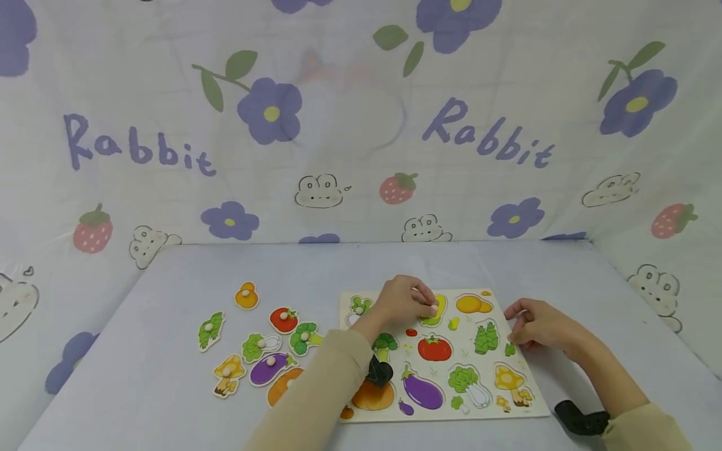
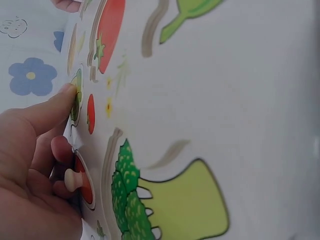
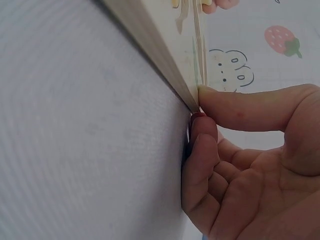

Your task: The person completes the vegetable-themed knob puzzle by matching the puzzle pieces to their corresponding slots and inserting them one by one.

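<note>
My left hand (image 1: 403,300) is over the back of the wooden vegetable puzzle board (image 1: 459,360). Its thumb and a finger pinch a yellow-and-green corn puzzle piece (image 1: 439,315) at the corn slot. Beneath that hand, in the left wrist view, a red piece with a wooden knob (image 2: 74,180) sits on the board. At the board's right edge is my right hand (image 1: 536,322). Its thumb (image 3: 240,110) lies on the top face and the curled forefinger bears on the edge from below, gripping it. A knobbed radish piece (image 1: 359,309) sits at the board's back left.
Loose knobbed pieces lie left of the board: a tomato (image 1: 284,320), broccoli (image 1: 304,338), eggplant (image 1: 269,369), cabbage (image 1: 254,346), mushroom (image 1: 228,376), asparagus (image 1: 210,331), potato (image 1: 246,296) and a partly covered pumpkin (image 1: 280,388). A printed curtain (image 1: 350,125) hangs behind the table.
</note>
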Demonstrator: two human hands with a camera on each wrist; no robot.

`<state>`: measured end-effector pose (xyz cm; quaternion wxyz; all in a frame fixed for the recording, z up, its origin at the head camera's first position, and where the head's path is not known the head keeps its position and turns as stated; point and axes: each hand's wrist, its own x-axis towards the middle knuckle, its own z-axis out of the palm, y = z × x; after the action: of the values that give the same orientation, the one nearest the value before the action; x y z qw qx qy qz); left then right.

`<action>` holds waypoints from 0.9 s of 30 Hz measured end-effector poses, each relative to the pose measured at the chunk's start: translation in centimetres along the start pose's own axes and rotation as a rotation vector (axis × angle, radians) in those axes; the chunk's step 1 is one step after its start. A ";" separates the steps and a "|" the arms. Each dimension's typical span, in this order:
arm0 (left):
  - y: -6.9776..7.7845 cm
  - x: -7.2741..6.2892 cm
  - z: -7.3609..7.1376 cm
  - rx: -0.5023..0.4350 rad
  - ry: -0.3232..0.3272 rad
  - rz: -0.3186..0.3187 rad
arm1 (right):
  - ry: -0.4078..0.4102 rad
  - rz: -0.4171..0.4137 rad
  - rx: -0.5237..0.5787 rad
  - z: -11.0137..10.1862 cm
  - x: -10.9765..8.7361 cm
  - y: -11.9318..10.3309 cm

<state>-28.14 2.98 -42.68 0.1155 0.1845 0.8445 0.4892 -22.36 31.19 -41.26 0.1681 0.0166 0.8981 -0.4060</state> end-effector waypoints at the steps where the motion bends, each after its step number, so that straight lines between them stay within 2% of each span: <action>1: 0.1 0.0 0.0 -0.010 -0.005 -0.006 | 0.000 0.000 0.001 0.0 0.0 0.1; 6: 0.2 -0.1 0.0 -0.034 -0.024 -0.024 | -0.003 -0.008 0.006 0.0 -0.1 0.3; 13: -0.1 0.1 0.2 -0.042 -0.011 -0.001 | -0.006 -0.030 0.004 -0.2 -0.2 0.4; 27: -0.3 0.1 0.1 -0.055 -0.002 -0.028 | -0.029 -0.057 0.010 -0.2 0.1 0.3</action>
<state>-28.30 2.92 -43.00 0.1280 0.1701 0.8332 0.5104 -22.50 31.55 -41.36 0.1692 -0.0141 0.8938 -0.4151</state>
